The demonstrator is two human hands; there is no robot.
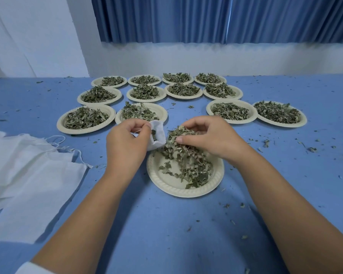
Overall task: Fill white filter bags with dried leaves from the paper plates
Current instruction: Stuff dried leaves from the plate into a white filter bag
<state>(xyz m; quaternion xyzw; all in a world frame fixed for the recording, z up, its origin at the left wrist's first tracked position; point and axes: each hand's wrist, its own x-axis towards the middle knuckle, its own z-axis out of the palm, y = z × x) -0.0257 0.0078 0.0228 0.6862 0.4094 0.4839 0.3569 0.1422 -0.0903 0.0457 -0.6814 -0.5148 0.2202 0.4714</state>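
arms [83,210] working over plate [166,181] to catch spills | left hand [127,143] pinching bag [159,135] open | right hand [208,135] clutching leaves [178,140]

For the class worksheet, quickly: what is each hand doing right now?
The left hand is closed, pinching the small white bag open.
The right hand is closed on a bunch of dried leaves above the near plate.

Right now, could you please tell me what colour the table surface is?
The table surface is blue; the head view shows it best.
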